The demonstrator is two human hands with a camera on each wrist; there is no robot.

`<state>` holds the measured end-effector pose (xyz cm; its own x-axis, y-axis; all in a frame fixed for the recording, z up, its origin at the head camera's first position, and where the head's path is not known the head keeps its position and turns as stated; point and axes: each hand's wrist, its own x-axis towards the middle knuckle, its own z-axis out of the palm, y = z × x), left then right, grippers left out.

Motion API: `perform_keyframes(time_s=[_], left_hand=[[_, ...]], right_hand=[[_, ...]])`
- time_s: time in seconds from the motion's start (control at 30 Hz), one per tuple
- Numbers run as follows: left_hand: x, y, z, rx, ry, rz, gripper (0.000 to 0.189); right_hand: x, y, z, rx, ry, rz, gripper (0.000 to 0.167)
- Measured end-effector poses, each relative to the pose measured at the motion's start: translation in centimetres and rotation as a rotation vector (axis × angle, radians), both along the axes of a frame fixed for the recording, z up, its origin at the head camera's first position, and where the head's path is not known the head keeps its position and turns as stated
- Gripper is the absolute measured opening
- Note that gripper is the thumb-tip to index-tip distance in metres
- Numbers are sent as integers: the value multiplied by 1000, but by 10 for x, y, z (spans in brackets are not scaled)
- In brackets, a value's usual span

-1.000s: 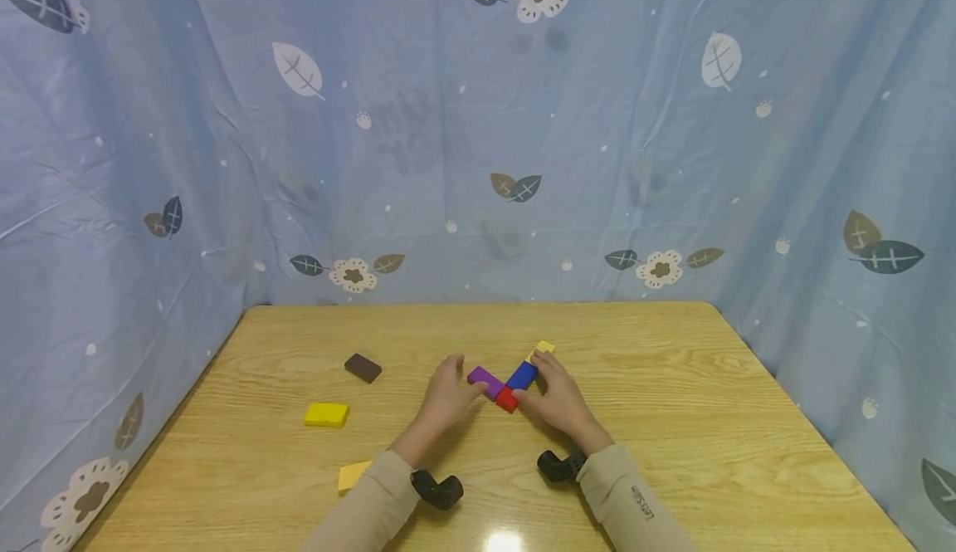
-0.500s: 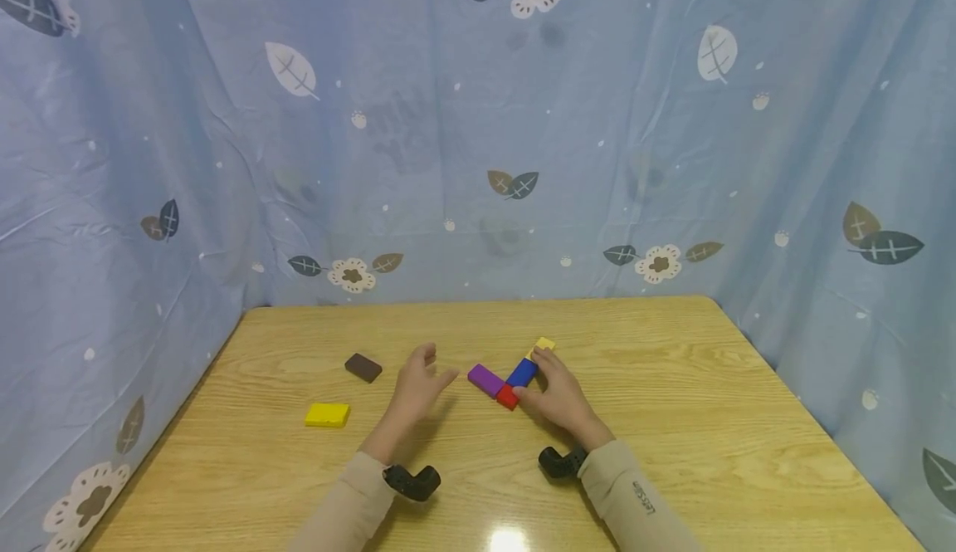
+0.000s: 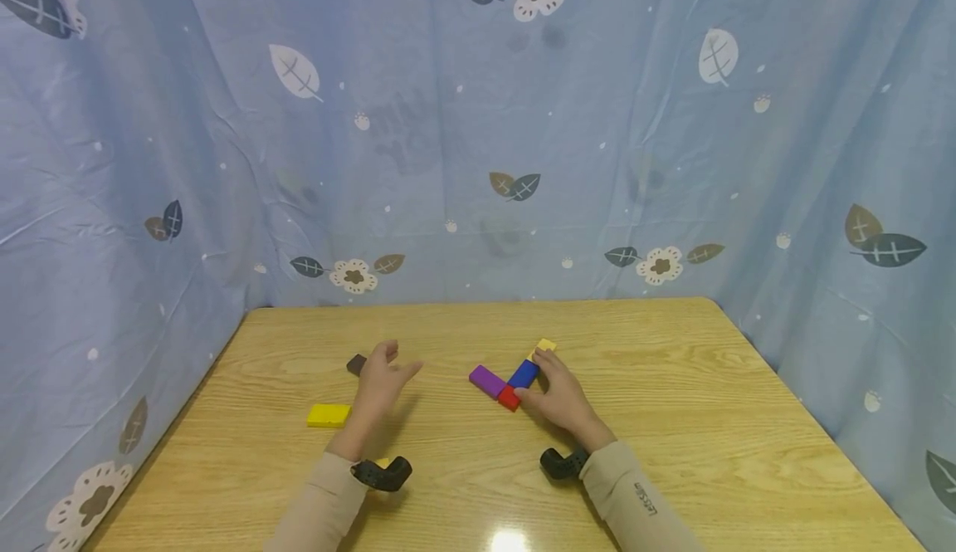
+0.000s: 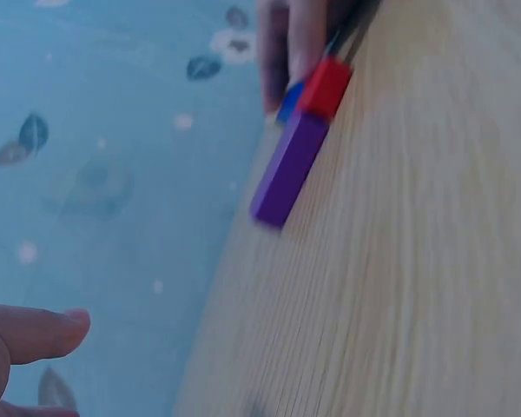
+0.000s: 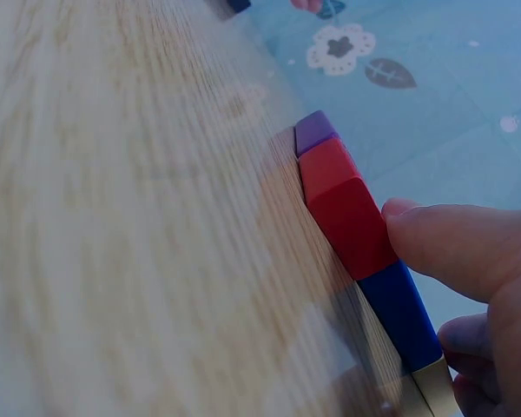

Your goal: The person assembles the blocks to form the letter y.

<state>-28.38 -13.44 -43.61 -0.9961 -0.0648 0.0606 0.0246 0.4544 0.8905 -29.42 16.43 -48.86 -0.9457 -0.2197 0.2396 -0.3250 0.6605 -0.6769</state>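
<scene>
A purple block (image 3: 488, 381), a red block (image 3: 509, 398), a blue block (image 3: 524, 374) and a pale yellow block (image 3: 547, 346) lie end to end in a V on the table. My right hand (image 3: 558, 396) rests along the V's right arm. Its thumb (image 5: 451, 243) touches the red block, while the fingers lie by the blue and pale yellow ones. My left hand (image 3: 379, 388) is over the table, thumb and fingers spread, holding nothing. Behind it, a dark brown block (image 3: 355, 364) is partly hidden.
A bright yellow block (image 3: 329, 416) lies left of the left forearm. Another yellow block (image 3: 382, 461) is mostly covered by the left wrist and its black camera mount (image 3: 384, 476). Patterned blue curtain (image 3: 448, 120) surrounds the wooden table (image 3: 672, 419) at the back and sides.
My left hand has moved left, away from the purple block, and now partly covers the dark brown block. The right hand and the V of blocks have stayed in place.
</scene>
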Motion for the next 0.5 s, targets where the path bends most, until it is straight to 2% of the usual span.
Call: perform_keyframes(time_s=[0.2,0.5], left_hand=[[-7,-31,-5,-67,4,46,71],[-9,-55,-12,-127,7,29,79]], right_hand=[[1,-1,0,4,3,5,73],[1,-1,1,5,-2,1,72]])
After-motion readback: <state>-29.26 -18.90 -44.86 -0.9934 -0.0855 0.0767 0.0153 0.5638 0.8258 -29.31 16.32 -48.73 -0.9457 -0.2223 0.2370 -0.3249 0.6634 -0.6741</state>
